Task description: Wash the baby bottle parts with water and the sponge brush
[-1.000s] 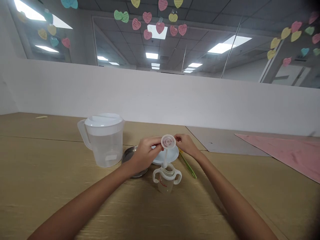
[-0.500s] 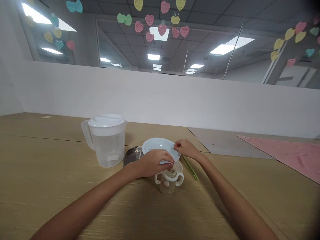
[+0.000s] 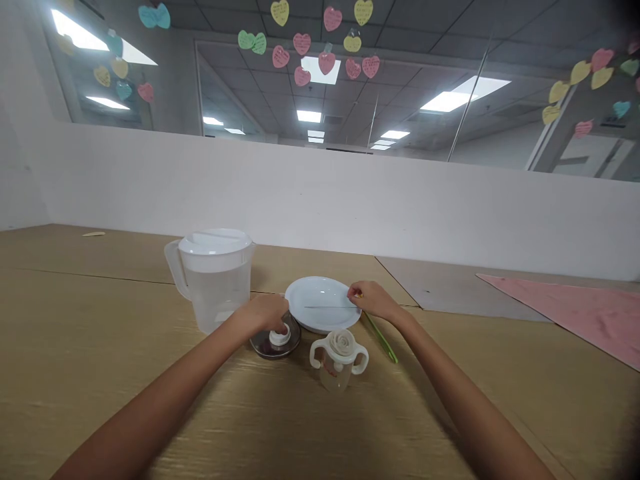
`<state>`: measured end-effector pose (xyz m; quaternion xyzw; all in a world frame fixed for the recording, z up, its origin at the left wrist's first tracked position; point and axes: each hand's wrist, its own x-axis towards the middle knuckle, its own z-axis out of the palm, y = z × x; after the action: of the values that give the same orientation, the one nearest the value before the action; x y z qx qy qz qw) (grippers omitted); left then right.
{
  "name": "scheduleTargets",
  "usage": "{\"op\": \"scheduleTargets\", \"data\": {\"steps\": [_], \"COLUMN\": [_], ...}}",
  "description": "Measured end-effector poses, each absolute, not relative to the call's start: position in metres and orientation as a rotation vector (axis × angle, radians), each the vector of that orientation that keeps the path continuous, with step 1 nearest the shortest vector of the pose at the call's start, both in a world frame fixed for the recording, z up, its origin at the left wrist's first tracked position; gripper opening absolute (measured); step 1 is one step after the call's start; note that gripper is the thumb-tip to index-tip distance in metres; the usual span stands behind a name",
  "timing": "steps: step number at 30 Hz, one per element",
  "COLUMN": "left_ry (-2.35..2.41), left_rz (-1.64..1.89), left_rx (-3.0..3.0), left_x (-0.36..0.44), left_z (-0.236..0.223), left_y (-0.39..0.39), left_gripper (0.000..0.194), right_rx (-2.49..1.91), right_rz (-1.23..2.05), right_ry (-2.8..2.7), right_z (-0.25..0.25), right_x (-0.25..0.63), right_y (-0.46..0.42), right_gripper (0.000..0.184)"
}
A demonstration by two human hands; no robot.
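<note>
Dark round metal dish [image 3: 261,345] sits on the tan wood-grain surface [image 3: 150,400], just in front of the jug, and a small white plastic cap [image 3: 279,338] stands on it. The left hand [image 3: 263,313] is curved over that cap, fingers coming down onto it, though whether they grip it or only rest there is hidden from this view. The right hand [image 3: 373,299] is pinched at the right side of a white plate [image 3: 320,320], its fingertips closed on the end of a thin straw [image 3: 327,307] that lies straight across the plate. Just below that hand, a slim green brush handle [image 3: 381,338] lies on the surface, angled away from the plate's edge. Nearest the person, between the two forearms, a clear sippy cup [image 3: 333,373] stands upright with two white handles, a ridged white valve [image 3: 341,342] seated on its top and touching neither hand. To the left, a clear plastic jug [image 3: 216,293] with a white lid stands beside the dish, holding water. Far right, a pink sheet [image 3: 565,313] lies on a grey panel [image 3: 450,290]. Beyond the white wall [image 3: 320,200], paper hearts [image 3: 325,63] hang on glass.
</note>
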<state>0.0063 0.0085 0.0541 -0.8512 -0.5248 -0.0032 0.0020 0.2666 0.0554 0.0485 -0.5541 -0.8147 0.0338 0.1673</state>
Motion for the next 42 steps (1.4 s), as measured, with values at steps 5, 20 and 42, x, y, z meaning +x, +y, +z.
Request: {"op": "scheduleTargets", "data": {"steps": [5, 20, 42], "left_ry": [-1.633, -1.206, -1.125], "left_rz": [0.023, -1.083, -1.162], "left_rx": [-2.665, -2.428, -2.799], "left_x": [0.011, 0.036, 0.033], "left_z": [0.050, 0.082, 0.087], "left_y": [0.011, -0.016, -0.023], "left_gripper": [0.005, 0.021, 0.024], "right_rx": [-1.547, -0.604, -0.674], "right_rz": [0.094, 1.171, 1.358], "right_ry": [-2.297, -1.930, -1.992], "right_z": [0.051, 0.073, 0.081], "right_x": [0.265, 0.232, 0.245], "right_y": [0.053, 0.020, 0.016], "right_gripper": [0.018, 0.056, 0.054]}}
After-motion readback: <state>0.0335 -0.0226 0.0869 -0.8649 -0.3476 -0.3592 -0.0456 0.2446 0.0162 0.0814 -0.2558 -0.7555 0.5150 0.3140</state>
